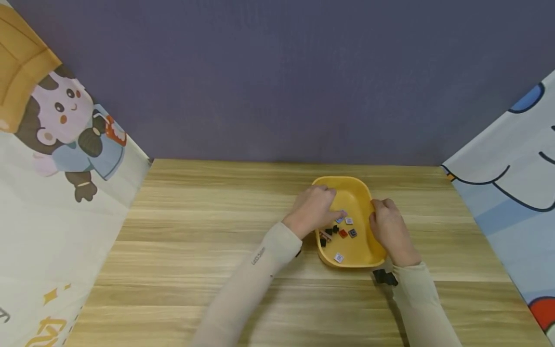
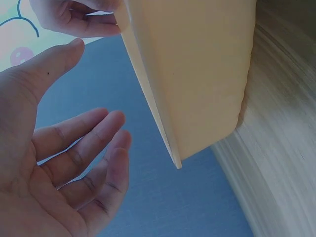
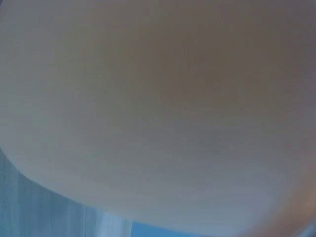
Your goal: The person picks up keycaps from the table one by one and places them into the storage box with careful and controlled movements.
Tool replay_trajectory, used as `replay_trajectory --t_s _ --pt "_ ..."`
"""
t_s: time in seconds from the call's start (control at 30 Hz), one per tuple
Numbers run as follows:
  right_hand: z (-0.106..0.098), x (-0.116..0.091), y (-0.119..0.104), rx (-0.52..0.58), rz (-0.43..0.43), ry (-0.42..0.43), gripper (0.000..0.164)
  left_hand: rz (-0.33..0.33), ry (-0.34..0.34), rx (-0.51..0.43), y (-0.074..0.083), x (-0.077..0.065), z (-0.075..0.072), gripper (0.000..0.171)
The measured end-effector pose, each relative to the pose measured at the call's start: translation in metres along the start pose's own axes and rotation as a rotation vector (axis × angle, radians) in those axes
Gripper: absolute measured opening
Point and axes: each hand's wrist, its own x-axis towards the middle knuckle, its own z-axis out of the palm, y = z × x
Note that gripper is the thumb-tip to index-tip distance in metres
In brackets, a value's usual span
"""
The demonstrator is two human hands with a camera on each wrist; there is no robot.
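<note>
A yellow plastic tray (image 1: 353,200) with rounded corners stands on the table, its outer wall (image 2: 197,74) large in the left wrist view. Inside lie small square pieces: a red one (image 1: 343,233), a dark grey one (image 1: 353,233) and several whitish ones, with a few black bits (image 1: 328,232) near the left wall. My right hand (image 1: 389,231) grips the right rim, its fingers curled at the edge. Over the left rim reaches my left hand (image 1: 313,208); its fingers (image 2: 81,148) are loosely bent with a gap between them and the wall. The right wrist view is mostly a blurred, close surface.
Striped wood table (image 1: 195,231) lies around the tray. A dark blue-grey panel (image 1: 277,86) rises behind its far edge. Cartoon-printed sheets (image 1: 86,140) flank both sides. A small black object (image 1: 385,277) shows by the right cuff.
</note>
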Motion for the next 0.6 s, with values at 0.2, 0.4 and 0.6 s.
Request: replay_trajectory --t_s 0.2,0.4,0.6 --pt "0.002 0.000 0.001 0.020 -0.041 0.058 0.031 -0.004 0.038 -0.015 -0.008 -0.012 -0.003 0.058" --pt "0.000 -0.001 0.000 0.037 -0.074 0.119 0.033 -0.038 0.080 -0.018 -0.019 -0.033 -0.012 0.055" --pt "-0.006 -0.004 -0.013 0.030 -0.116 0.124 0.033 -0.070 0.103 -0.013 -0.034 -0.060 -0.018 0.061"
